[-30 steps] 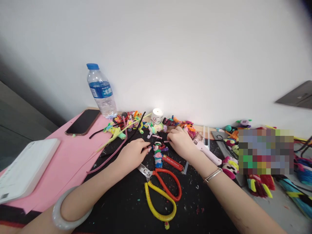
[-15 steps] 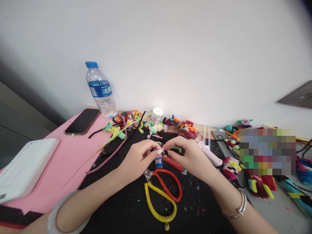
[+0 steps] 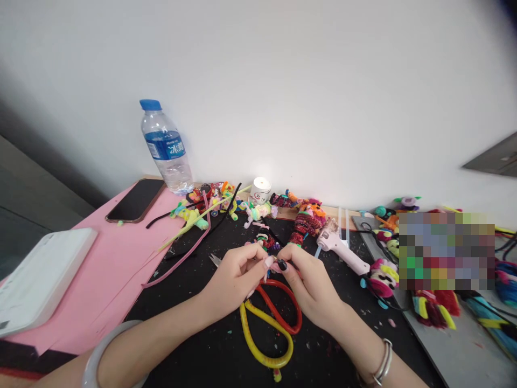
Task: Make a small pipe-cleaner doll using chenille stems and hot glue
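My left hand (image 3: 240,277) and my right hand (image 3: 309,283) meet over the black mat, thumbs and forefingers pinched together. What they pinch is small and mostly covered by the fingers. Beneath them lie scissors with one yellow and one red handle (image 3: 270,358); the blade tip pokes out left of my left hand. Just beyond the fingertips is a small figure of fuzzy wire (image 3: 262,237) in green, white and black. A pale pink glue gun (image 3: 343,250) lies to the right of my right hand.
Along the wall stand a water bottle (image 3: 165,148), a white paper cup (image 3: 260,188) and several fuzzy-wire figures (image 3: 188,215). At left, a phone (image 3: 136,200) and a white device (image 3: 44,280) rest on pink sheets (image 3: 111,269). More figures (image 3: 434,307) fill a grey board at right.
Both hands have come a little lower and nearer to me, still pinched together. The glue gun's front shows now, while the red item and blue fuzzy piece near the fingers are largely covered.
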The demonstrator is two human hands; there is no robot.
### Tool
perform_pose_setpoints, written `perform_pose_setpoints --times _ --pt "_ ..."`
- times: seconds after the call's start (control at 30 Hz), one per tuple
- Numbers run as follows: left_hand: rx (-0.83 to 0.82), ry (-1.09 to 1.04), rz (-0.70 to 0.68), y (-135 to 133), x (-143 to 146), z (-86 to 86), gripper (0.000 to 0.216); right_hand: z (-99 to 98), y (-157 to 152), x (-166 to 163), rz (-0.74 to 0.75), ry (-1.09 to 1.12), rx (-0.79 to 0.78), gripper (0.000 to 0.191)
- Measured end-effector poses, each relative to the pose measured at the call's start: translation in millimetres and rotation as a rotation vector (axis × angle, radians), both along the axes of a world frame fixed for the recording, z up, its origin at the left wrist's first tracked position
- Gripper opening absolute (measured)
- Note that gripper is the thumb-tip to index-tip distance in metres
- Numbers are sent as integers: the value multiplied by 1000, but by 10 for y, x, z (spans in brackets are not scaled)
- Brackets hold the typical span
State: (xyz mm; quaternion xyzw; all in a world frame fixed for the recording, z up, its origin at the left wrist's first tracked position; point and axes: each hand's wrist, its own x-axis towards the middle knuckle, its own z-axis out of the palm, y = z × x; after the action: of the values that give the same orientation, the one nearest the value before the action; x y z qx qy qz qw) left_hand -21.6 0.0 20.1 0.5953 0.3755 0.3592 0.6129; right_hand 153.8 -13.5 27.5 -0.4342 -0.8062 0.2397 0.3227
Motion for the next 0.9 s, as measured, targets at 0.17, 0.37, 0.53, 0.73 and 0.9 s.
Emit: perform_pose_setpoints --times 0.17,0.37,0.53,0.73,0.9 --pt "-133 -103 -73 -26 11 -19 29 -173 -40 41 55 65 83 9" --pt "-146 -145 -154 -18 -3 -22 29 -192 -27 59 138 45 107 11" --pt "-194 -168 -169 -23 15 -41 31 -207 3 56 199 -2 209 11" --pt "-238 -172 -177 -41 41 -81 30 -202 -25 27 134 -15 188 6" --pt "-132 -92 -160 -65 25 -107 31 -180 -43 4 126 -3 192 5"
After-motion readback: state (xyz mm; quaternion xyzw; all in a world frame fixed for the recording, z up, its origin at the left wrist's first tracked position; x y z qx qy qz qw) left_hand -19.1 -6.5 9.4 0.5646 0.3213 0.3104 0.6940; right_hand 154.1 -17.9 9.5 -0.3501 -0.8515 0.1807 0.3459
